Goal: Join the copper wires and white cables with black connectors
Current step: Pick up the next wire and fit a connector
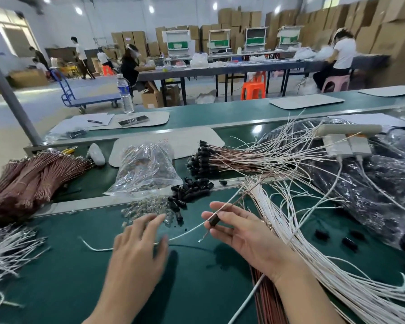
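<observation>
My right hand (243, 228) pinches a black connector (214, 221) with a copper wire and a white cable running through it. My left hand (139, 244), blurred, reaches with straight fingers toward a pile of small clear bulbs (147, 208) and holds nothing. Loose black connectors (189, 189) lie just beyond the bulbs. A single white cable (98, 249) lies on the green mat by my left hand. Finished wires with black connectors (204, 160) are stacked behind. A thick bundle of white cables (313, 242) runs along the right.
Bundles of copper wires (26, 181) lie at the left, more white cables (7, 251) at the near left. A clear plastic bag (147, 169) sits in the middle, a black plastic-wrapped heap (372, 183) and a power strip (346, 139) at the right. People work at tables beyond.
</observation>
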Action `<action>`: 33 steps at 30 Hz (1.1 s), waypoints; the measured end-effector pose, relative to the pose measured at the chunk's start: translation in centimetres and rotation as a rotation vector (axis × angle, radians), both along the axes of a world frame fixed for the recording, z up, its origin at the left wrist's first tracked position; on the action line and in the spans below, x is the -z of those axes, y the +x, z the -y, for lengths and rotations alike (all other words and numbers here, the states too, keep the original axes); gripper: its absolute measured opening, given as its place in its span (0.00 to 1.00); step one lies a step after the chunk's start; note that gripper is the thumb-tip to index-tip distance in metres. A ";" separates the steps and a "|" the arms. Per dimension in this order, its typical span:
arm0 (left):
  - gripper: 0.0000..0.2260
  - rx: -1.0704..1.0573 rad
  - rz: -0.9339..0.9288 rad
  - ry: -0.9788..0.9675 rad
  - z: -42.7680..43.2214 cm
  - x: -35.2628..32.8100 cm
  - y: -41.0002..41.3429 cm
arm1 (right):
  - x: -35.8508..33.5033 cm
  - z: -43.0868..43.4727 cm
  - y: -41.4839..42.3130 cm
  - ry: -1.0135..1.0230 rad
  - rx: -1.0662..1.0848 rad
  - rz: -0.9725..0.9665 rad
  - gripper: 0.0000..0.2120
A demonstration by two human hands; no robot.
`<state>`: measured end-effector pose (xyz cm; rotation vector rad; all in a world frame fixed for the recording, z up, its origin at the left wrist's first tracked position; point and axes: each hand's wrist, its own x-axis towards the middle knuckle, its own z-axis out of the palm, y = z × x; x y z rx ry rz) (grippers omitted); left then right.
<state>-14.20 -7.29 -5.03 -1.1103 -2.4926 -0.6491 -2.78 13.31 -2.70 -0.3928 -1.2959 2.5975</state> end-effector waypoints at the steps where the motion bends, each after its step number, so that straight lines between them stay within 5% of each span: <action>1: 0.21 0.039 0.008 0.023 -1.2 0.0 0.7 | 0.1 0.1 -0.1 0.004 0.009 0.006 0.11; 14: 0.07 0.282 0.264 0.155 -5.1 0.6 1.3 | 0.6 -0.4 -0.5 0.010 0.031 -0.041 0.12; 19: 0.05 0.264 0.370 0.283 -4.3 0.9 1.1 | 1.0 -1.1 -0.7 -0.104 0.260 -0.097 0.12; 33: 0.05 0.196 0.279 0.244 -4.4 0.3 1.7 | 0.6 -2.7 0.2 -0.196 0.449 -0.166 0.12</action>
